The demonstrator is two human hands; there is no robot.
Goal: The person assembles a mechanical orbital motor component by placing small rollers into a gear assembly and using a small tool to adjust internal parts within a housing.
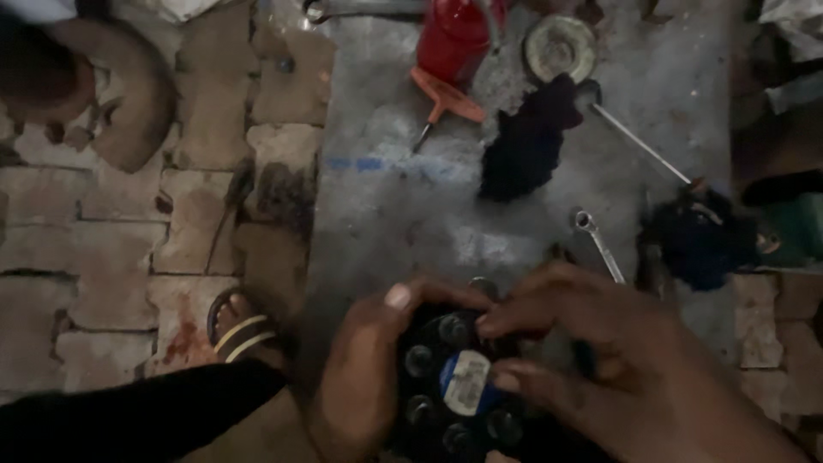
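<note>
Black and round, a metal housing (450, 386) studded with bolt heads and bearing a blue and white label sits at the bottom of the view, on the near edge of a grey mat (386, 214). The left hand (364, 369) wraps its side, thumb over the top rim; the right hand (617, 360) lays curled fingers (514, 319) on its face, fingertips on the bolts and label. Just left, a sandalled foot (240, 330) rests on the brick floor (120, 257). Farther out on the mat lie a small spanner (598, 243), dark rags (527, 141), and a long thin rod (639, 144). Beyond them sit an orange-handled tool (444, 96), a red canister (454, 34) and a round metal disc (561, 47).
</note>
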